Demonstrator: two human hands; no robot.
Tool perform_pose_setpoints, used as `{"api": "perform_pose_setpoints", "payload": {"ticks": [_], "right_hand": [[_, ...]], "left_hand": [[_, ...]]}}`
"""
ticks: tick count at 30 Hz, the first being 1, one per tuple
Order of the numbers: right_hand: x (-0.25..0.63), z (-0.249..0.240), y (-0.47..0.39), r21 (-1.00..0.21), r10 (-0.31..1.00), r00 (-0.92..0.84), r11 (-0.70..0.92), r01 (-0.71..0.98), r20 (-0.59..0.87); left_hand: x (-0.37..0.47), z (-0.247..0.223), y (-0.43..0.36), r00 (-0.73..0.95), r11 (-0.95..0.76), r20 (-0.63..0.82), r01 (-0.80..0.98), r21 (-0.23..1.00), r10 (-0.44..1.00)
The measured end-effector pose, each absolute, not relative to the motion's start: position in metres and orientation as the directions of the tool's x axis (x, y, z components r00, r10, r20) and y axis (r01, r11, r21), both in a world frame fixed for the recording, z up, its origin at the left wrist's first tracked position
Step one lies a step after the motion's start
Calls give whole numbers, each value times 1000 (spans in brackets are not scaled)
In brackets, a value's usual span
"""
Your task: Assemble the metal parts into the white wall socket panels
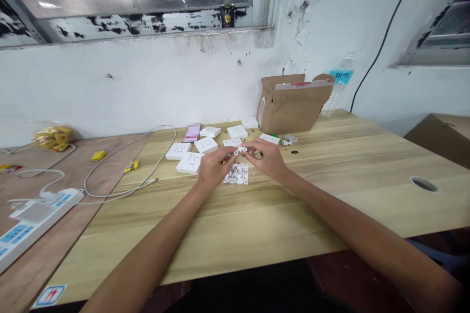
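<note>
Between the fingertips of my left hand [214, 166] and my right hand [270, 157] is a small white plastic part [240, 149] with dark spots; both hands pinch it. Just below it, an opened socket housing [237, 174] lies on the table with its inner side up, showing compartments and metal bits. White wall sockets lie around my hands: one socket [191, 162] is beside my left hand, another socket [206, 145] sits behind it, and a further socket [270, 138] is behind my right hand. My fingers partly hide the small part.
A brown cardboard box [290, 107] stands at the back, a plastic bottle [340, 83] behind it. Clear small parts [290, 139] lie right of the sockets. Leftward are a looped white cable [110, 198], a power strip [36, 225] and a bag of yellow pieces [53, 138]. The table has a round hole [424, 184].
</note>
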State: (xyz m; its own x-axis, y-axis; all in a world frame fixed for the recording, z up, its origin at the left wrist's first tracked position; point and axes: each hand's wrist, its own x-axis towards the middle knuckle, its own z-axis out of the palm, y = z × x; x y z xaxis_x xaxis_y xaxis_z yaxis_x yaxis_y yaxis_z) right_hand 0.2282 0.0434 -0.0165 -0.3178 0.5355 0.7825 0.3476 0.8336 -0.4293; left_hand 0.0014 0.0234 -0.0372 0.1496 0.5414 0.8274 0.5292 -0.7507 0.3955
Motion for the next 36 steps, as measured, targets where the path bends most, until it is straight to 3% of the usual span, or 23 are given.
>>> {"api": "perform_pose_setpoints", "payload": {"ticks": [7,29,36], "right_hand": [[230,-16,44,-443,553,-328,824,354,766],[232,-17,47,-431,539,-345,834,344,768],[234,-21,56,-530,620,-350,783,325,702]], "left_hand": [[1,-36,23,134,-719,793,529,450,595],[-2,-35,24,156,-727,785,516,453,599],[-10,-32,32,176,-678,702,497,541,690]]}}
